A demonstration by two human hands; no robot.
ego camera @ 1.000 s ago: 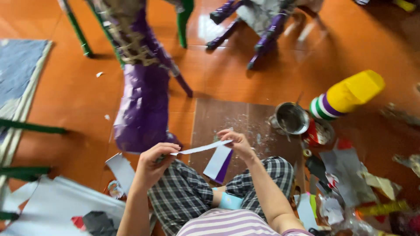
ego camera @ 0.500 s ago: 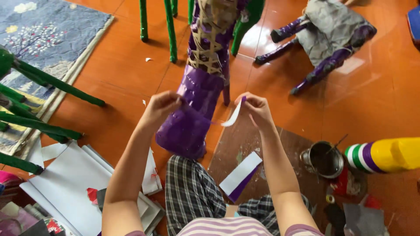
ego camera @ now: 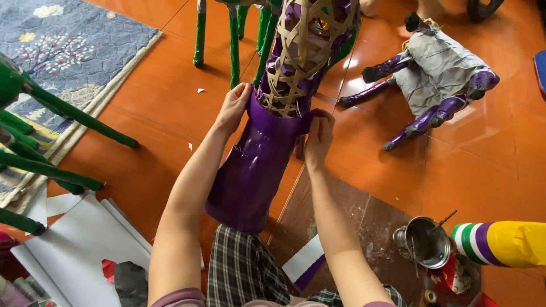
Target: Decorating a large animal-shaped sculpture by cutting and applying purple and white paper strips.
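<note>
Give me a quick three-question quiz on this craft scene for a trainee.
1. True or false: both hands press on the purple-covered woven frame.
2. Which lies right of the metal pot? A) blue rug B) striped yellow tube C) white sheets
3. Fill in: the small purple and grey figure lies on the ____ floor.

Key:
1. True: the left hand and right hand both touch it where the purple covering meets the bare weave.
2. B, the striped yellow tube.
3. Orange, the orange floor.
</note>
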